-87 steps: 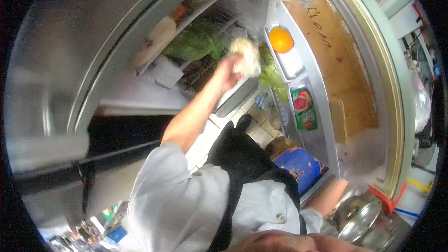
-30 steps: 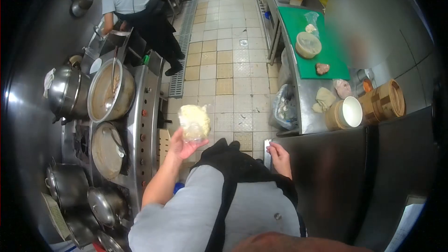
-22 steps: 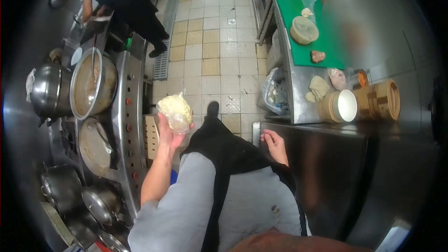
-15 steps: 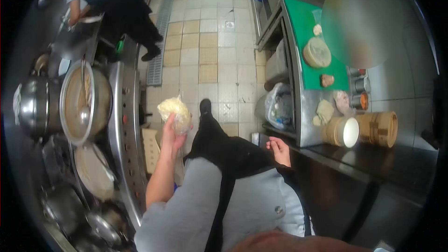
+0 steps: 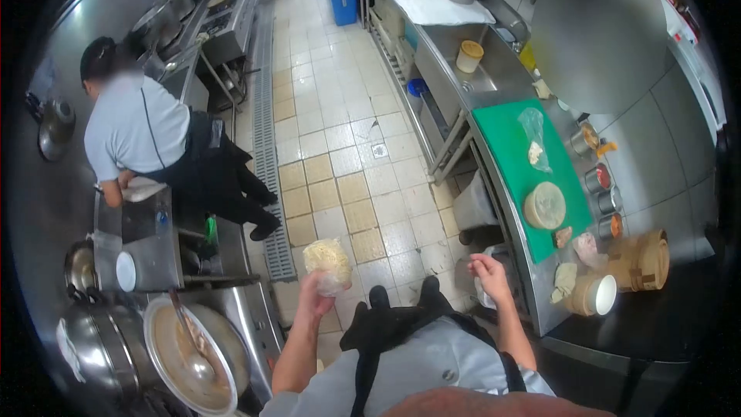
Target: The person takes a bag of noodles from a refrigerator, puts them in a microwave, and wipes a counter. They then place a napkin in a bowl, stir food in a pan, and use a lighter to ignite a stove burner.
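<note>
My left hand (image 5: 315,299) is closed round a clear plastic bag of pale yellow food (image 5: 329,264), held over the tiled floor in front of my body. To the right, my right hand (image 5: 491,274) hangs beside the metal counter with its fingers curled together; whether anything small is between them is hidden. On the counter's green mat (image 5: 502,143) are a round lidded tub (image 5: 545,205), a clear bag with a little white food (image 5: 534,147) and a small brown piece (image 5: 563,236).
A co-worker (image 5: 147,127) bends over the left-hand worktop. Nearer on the left stands a large bowl with a ladle (image 5: 231,340). A sink (image 5: 486,73) lies beyond the mat, and steamer baskets (image 5: 641,261) stand at the right. A blue bin (image 5: 345,6) is far ahead.
The view has tilted up, showing more of the aisle, sink and co-worker. The bagged food stays in my left hand. My right hand has risen beside the counter, its fingers more drawn together.
</note>
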### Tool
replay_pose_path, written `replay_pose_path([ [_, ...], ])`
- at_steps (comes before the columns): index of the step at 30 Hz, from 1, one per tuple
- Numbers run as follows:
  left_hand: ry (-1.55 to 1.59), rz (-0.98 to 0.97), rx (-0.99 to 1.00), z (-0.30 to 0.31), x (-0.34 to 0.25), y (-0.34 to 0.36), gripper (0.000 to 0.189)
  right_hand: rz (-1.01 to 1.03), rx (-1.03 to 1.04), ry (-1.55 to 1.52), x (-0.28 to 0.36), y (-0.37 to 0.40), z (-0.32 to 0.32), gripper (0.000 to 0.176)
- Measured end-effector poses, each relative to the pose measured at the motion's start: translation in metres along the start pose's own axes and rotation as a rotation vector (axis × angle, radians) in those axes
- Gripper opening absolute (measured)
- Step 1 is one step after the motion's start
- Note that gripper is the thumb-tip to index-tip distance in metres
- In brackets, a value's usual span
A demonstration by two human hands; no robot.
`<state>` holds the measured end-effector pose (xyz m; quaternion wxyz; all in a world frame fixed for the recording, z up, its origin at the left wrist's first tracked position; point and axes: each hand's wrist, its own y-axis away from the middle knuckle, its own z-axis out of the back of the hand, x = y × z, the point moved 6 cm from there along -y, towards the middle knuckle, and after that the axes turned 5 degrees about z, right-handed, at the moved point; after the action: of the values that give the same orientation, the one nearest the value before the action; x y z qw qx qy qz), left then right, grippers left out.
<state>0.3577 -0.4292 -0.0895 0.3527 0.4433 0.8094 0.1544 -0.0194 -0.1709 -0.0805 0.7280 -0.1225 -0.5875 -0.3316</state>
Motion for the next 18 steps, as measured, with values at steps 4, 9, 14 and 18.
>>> replay_pose_path([
  [4, -0.102, -0.027, 0.063, -0.024, -0.04, -0.063, 0.06, -0.168, -0.104, -0.225, -0.051, -0.036, -0.002, 0.022],
  [9, 0.024, -0.129, 0.151, -0.093, -0.116, -0.114, 0.064, -0.319, -0.213, -0.504, -0.055, -0.119, -0.019, 0.018],
  [14, 0.326, -0.289, 0.495, -0.126, -0.186, -0.147, 0.08, -0.264, -0.174, -0.626, -0.04, -0.294, -0.033, 0.023],
  [18, 0.172, -0.487, -0.271, -0.067, -0.208, -0.173, 0.084, -0.161, 0.12, -0.363, 0.054, -0.49, -0.099, 0.02],
])
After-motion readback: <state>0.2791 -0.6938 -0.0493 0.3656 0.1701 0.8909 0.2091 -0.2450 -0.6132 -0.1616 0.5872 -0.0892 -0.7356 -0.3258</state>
